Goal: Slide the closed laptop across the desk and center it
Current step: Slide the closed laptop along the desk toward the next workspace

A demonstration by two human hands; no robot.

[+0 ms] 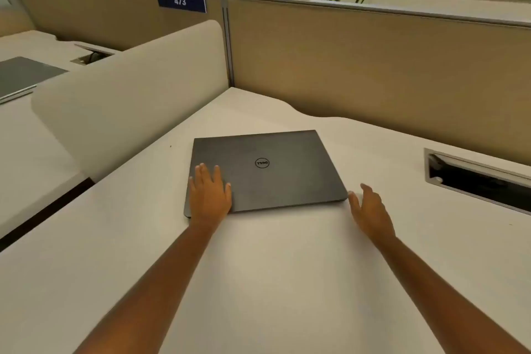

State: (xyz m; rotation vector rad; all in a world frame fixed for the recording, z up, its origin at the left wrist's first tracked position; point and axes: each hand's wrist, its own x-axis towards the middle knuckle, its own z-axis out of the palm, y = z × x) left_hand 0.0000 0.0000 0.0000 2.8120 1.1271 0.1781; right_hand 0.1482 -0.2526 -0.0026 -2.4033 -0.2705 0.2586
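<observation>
Laptop on the desk — left hand on it, right hand seemingly touching its right corner.

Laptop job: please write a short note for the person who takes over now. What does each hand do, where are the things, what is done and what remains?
Left hand: flat and open on the near-left corner of the laptop, no grip around it.
Right hand: open, at the laptop's near-right corner; contact cannot be told.
Laptop: closed, lying flat on the desk, slightly skewed, far from the near edge.
Cable slot: open, to the right, apart from the laptop.
Done: hands placed. Left: slide the laptop to center and square it.
</observation>
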